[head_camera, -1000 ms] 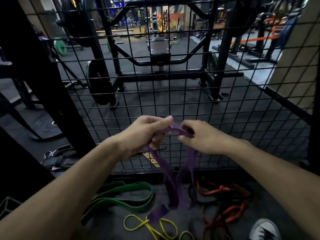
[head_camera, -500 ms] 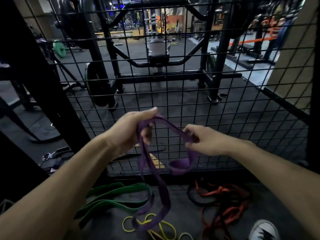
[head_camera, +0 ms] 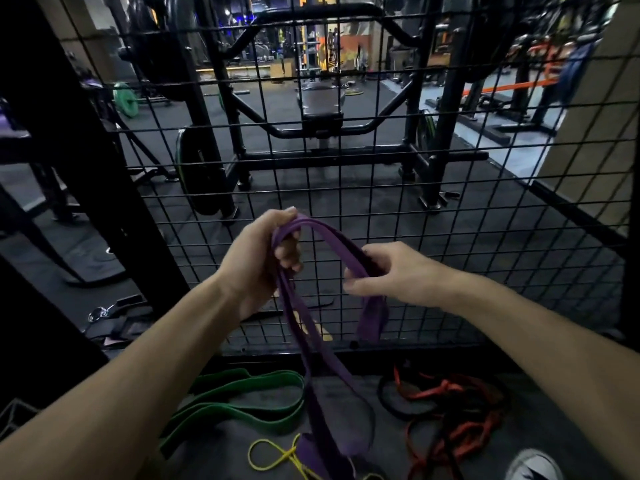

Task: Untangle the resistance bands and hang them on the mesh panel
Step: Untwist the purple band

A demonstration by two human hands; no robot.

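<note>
my left hand (head_camera: 258, 261) and right hand (head_camera: 391, 275) both clamped on purple band (head_camera: 311, 327); soft, floppy, stretchy, likely light; best held near top fold.

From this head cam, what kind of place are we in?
Most likely a gym: a weight bench inside a black rack beyond the mesh panel, a green weight plate, and resistance bands such as the purple band in hand.

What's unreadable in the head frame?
- Purple band: lower end cut off by the bottom edge.
- Red and black bands: dim pile, tangle unclear.
- Yellow band: partly under the purple one.
- Mesh panel: no hooks discernible.
- Left hand, right hand: palms hidden.
</note>
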